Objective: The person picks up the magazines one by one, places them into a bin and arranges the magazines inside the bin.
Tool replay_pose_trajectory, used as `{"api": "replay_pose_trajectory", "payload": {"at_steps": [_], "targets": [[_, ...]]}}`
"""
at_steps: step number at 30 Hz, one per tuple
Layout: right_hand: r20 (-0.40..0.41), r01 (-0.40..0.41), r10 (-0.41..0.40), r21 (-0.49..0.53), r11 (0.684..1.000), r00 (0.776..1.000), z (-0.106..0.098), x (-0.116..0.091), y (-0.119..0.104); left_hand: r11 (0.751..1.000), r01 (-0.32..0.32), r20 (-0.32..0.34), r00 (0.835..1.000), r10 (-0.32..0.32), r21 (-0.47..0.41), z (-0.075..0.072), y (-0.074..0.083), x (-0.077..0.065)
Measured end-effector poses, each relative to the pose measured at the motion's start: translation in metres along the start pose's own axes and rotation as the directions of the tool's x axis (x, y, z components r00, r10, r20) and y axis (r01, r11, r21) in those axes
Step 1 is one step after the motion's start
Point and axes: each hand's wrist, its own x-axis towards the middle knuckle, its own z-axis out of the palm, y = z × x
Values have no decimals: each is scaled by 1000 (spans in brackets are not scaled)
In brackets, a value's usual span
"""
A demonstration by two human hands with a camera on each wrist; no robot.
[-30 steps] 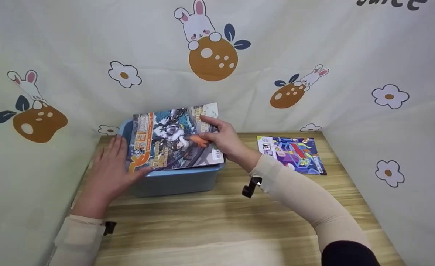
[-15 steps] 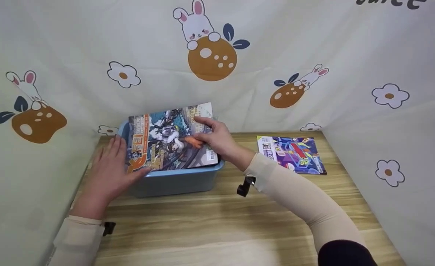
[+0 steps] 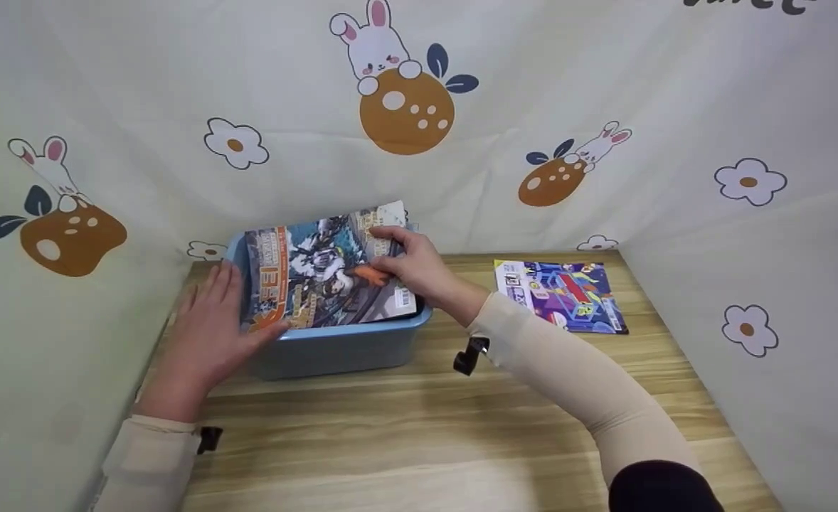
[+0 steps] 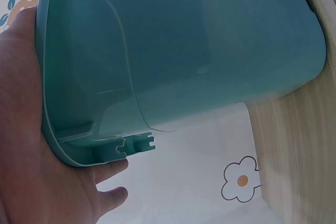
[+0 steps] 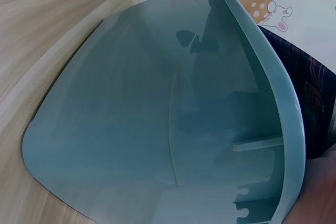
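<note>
A comic magazine [image 3: 319, 263] with an orange and blue cover lies tilted in the mouth of a blue plastic bin [image 3: 341, 353], its back corner above the rim. My right hand [image 3: 422, 274] pinches its right side, thumb on the cover and the other fingers mostly hidden. At the bin's front left corner, my left hand [image 3: 209, 341] rests with straight fingers along the left side and the thumb over the front rim. The left wrist view shows that palm [image 4: 21, 103] against the rim. In the right wrist view, a dark strip of magazine [image 5: 310, 82] shows beyond the rim.
A second magazine [image 3: 561, 297], purple and blue, lies flat on the wooden table [image 3: 390, 434] to the right of the bin. Cloth [image 3: 305, 178] printed with rabbits and flowers hangs close behind the bin and along both sides.
My right hand has moved a little left with the magazine, which now sits slightly lower and further into the bin. The left hand has stayed at the rim.
</note>
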Motion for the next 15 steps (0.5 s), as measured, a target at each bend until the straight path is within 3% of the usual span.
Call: {"api": "replay_pose_trajectory", "payload": {"at_steps": [5, 8, 12, 15], "targets": [[-27, -4, 3, -48, 999, 1000, 1, -1, -2, 1000, -12, 0, 1000, 12, -10, 1, -1, 1], [-85, 7, -20, -157, 987, 996, 4, -3, -2, 1000, -14, -2, 1000, 14, -18, 1, -1, 1], [-182, 70, -126, -287, 955, 975, 9, -7, -2, 1000, -14, -4, 1000, 14, -11, 1, -2, 1], [-232, 139, -216, -306, 942, 949, 4, -10, -1, 1000, -22, -9, 1000, 22, 4, 1, -1, 1]]}}
